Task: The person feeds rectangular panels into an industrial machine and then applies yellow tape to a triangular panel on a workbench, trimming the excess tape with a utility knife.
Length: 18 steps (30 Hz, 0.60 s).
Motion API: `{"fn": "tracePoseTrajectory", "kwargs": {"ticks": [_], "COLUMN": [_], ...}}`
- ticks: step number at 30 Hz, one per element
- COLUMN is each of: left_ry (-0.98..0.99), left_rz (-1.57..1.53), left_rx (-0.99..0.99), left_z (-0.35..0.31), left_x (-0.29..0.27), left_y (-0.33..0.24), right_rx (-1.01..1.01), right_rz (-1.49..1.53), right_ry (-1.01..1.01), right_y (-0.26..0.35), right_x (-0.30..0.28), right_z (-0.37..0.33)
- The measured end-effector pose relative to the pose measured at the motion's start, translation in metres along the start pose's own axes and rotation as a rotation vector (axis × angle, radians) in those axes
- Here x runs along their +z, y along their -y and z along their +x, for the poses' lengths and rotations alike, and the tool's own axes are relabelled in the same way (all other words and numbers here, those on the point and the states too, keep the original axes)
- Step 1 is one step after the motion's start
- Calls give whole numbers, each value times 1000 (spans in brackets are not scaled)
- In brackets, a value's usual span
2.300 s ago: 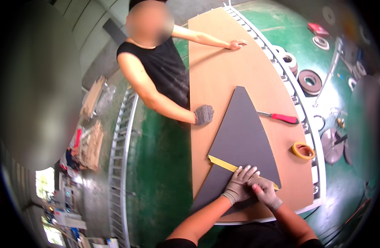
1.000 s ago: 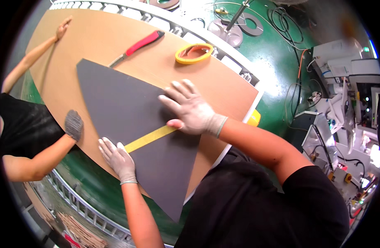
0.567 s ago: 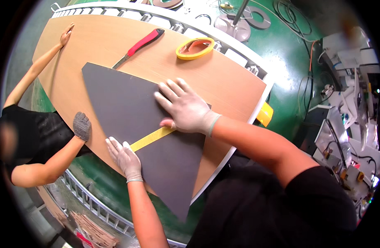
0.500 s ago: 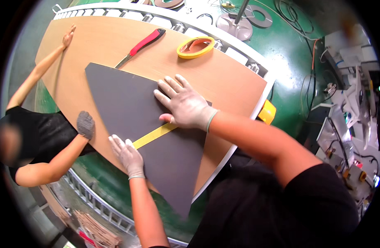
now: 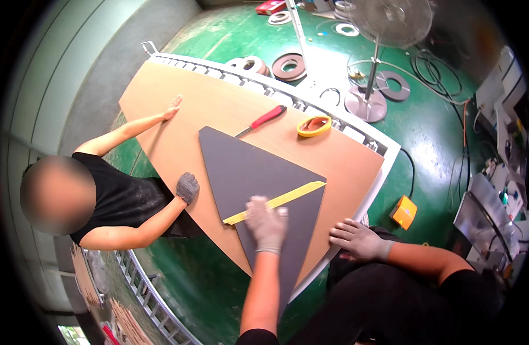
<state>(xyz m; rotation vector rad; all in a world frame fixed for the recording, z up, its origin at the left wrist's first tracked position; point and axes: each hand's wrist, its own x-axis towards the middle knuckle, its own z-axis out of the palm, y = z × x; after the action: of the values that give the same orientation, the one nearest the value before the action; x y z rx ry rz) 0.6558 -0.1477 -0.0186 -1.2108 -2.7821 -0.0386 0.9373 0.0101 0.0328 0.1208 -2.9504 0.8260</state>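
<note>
A dark grey panel (image 5: 241, 164), pointed toward me, lies on a large wood-coloured board (image 5: 356, 167). A yellow tape strip (image 5: 301, 191) crosses the panel from its left edge to its right edge. Gloved, my left hand (image 5: 266, 225) presses on the panel with its fingers over the strip and its thumb apart. My right hand (image 5: 361, 238), gloved as well, rests palm down with fingers extended at the board's near right edge. Beyond the panel lie a yellow tape roll (image 5: 314, 126) and a red-handled tool (image 5: 268, 117) with a narrow blade.
At the left, another person's bare hand (image 5: 173, 108) and grey-gloved hand (image 5: 188, 187) touch the board. A white roller table (image 5: 393, 150) carries the board. Behind it stands a fan (image 5: 374, 75). A yellow pedal box (image 5: 403, 211) and cables are on the green floor.
My right hand has left the panel for the board's near right edge. My left hand has moved onto the tape strip, whose full length now shows. The view has shifted.
</note>
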Motion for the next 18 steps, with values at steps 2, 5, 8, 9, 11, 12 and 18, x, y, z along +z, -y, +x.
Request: {"fn": "tracePoseTrajectory", "kwargs": {"ticks": [2, 5, 8, 9, 11, 12, 18], "left_ry": [60, 69, 383, 125, 38, 129, -296], "left_rz": [19, -135, -153, -214, -123, -236, -47], "left_rx": [206, 316, 488, 435, 372, 347, 248], "left_z": [-1, -4, 10, -13, -26, -29, -59], "left_x": [-10, -10, -41, -8, 12, 23, 110], "left_y": [-75, -158, -250, -249, -241, -223, -188], "right_rx": [12, 462, 316, 327, 361, 358, 284], "right_rz": [18, 343, 81, 65, 70, 131, -199], "right_ry": [-31, 234, 172, 132, 51, -94, -928], "right_y": [-3, -22, -59, -61, -68, -62, -11], "right_x": [-6, -21, -47, -63, -99, -124, -323], "right_z": [-29, -60, -114, -123, -141, -153, -320]}}
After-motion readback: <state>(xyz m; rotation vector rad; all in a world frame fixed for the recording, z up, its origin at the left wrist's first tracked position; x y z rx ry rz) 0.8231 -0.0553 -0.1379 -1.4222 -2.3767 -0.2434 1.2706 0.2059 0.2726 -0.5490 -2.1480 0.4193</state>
